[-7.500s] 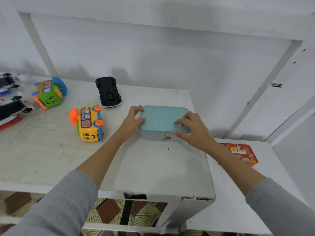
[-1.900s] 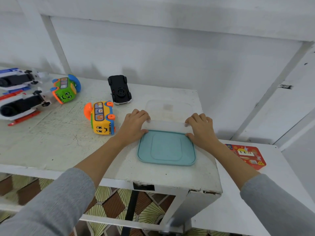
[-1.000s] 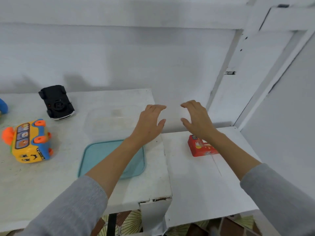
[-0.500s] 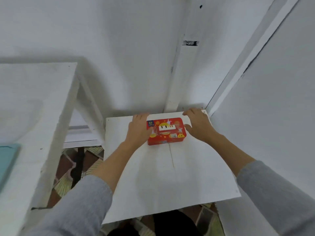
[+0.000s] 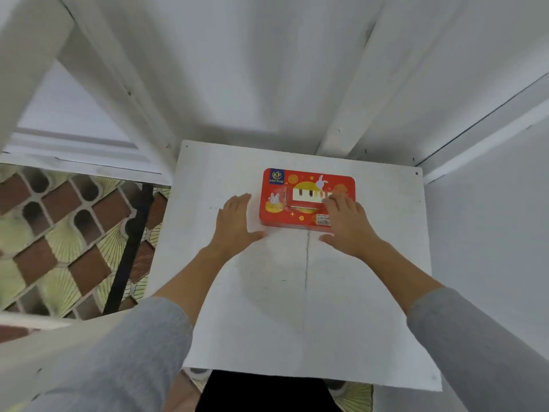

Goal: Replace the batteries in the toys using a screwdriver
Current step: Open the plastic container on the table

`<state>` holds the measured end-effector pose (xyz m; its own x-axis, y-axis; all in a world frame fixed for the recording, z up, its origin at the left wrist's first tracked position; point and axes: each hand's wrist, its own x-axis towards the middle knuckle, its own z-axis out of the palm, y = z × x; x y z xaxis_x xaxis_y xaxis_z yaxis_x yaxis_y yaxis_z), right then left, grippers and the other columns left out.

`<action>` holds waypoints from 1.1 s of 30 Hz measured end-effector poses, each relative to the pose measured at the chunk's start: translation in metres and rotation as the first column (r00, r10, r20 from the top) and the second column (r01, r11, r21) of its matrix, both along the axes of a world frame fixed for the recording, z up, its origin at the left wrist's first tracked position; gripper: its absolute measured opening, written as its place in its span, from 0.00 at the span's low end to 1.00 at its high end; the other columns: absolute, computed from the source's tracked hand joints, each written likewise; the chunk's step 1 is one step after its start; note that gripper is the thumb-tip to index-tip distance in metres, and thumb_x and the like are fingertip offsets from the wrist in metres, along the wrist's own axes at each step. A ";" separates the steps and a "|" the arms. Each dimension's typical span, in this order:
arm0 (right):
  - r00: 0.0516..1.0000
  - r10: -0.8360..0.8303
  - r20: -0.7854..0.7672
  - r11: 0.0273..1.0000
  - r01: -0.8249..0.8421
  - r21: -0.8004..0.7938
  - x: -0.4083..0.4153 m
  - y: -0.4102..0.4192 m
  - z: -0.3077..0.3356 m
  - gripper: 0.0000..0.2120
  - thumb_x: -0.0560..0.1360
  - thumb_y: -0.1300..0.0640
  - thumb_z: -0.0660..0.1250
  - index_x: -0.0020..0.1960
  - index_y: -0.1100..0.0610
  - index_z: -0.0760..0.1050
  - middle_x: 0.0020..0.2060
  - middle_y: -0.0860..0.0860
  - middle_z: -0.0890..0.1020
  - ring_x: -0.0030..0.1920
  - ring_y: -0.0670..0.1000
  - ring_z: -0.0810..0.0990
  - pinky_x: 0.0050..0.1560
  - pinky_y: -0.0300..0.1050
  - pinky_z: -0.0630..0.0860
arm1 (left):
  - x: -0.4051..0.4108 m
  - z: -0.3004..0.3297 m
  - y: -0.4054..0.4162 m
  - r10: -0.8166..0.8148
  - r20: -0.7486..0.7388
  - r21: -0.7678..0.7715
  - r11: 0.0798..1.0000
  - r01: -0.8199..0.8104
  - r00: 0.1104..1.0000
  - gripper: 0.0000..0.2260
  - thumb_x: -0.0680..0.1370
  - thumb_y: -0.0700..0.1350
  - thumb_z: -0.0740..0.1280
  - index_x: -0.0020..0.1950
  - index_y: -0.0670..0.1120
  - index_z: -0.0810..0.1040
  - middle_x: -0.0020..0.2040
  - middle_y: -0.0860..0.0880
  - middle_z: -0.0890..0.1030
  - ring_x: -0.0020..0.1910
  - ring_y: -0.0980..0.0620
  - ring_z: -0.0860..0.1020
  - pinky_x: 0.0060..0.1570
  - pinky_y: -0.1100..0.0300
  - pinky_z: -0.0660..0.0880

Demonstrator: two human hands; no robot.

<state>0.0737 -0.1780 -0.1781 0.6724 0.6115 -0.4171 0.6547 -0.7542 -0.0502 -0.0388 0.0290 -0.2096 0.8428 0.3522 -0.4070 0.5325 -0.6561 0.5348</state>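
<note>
Two hands, left hand [image 5: 236, 224] flat beside, right hand [image 5: 346, 223] spread atop red tin [image 5: 300, 197] on desk [image 5: 297, 307]; likely rigid, light, slick, best gripped by short ends.

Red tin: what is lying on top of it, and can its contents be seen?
Only the right hand rests its fingers on the red tin; the left hand sits beside it. The lid is closed, so its contents are hidden.

Likely a home, white-painted walls [image 5: 267, 69], low white table [image 5: 297, 307], patterned brick-and-green floor tiles [image 5: 59, 233]
</note>
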 end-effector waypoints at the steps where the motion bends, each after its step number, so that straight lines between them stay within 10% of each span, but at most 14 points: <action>1: 1.000 0.024 0.018 0.999 -0.024 -0.023 0.006 0.006 -0.011 0.41 0.71 0.41 0.68 0.73 0.55 0.50 0.73 0.57 0.54 0.73 0.60 0.52 0.71 0.61 0.53 | 0.005 -0.014 0.002 -0.007 -0.012 0.004 1.000 0.007 1.000 0.40 0.70 0.53 0.75 0.76 0.46 0.59 0.75 0.46 0.63 0.75 0.45 0.57 0.73 0.45 0.53; 11: 0.987 0.147 -0.060 0.987 -0.150 -0.054 0.058 0.036 -0.054 0.63 0.57 0.30 0.71 0.73 0.46 0.30 0.73 0.52 0.32 0.73 0.64 0.35 0.68 0.69 0.44 | 0.026 -0.084 0.004 -0.068 0.016 0.106 0.992 0.065 0.998 0.52 0.61 0.75 0.59 0.78 0.49 0.54 0.79 0.48 0.53 0.78 0.41 0.47 0.69 0.31 0.45; 18: 0.989 0.136 -0.062 0.987 -0.141 -0.079 0.056 0.045 -0.055 0.62 0.58 0.39 0.77 0.73 0.44 0.34 0.73 0.56 0.43 0.73 0.64 0.43 0.68 0.73 0.47 | 0.027 -0.099 -0.001 -0.078 -0.011 0.139 0.987 0.079 0.997 0.57 0.57 0.83 0.35 0.78 0.52 0.54 0.79 0.46 0.52 0.77 0.38 0.46 0.68 0.29 0.43; 29: 0.972 0.163 -0.167 0.984 -0.172 -0.041 0.069 0.046 -0.048 0.59 0.58 0.41 0.77 0.74 0.42 0.39 0.73 0.53 0.46 0.73 0.63 0.45 0.68 0.72 0.48 | 0.026 -0.099 0.001 -0.107 -0.028 0.194 0.975 0.110 0.994 0.54 0.59 0.82 0.36 0.78 0.52 0.53 0.79 0.47 0.51 0.77 0.37 0.46 0.68 0.29 0.44; 33: 0.961 0.145 -0.234 0.987 -0.156 -0.030 0.077 0.046 -0.042 0.57 0.59 0.41 0.77 0.73 0.42 0.41 0.73 0.52 0.48 0.73 0.61 0.48 0.69 0.70 0.50 | 0.027 -0.094 0.001 -0.103 -0.092 0.183 0.976 0.119 0.990 0.45 0.68 0.73 0.56 0.79 0.53 0.47 0.79 0.49 0.44 0.77 0.40 0.40 0.70 0.32 0.42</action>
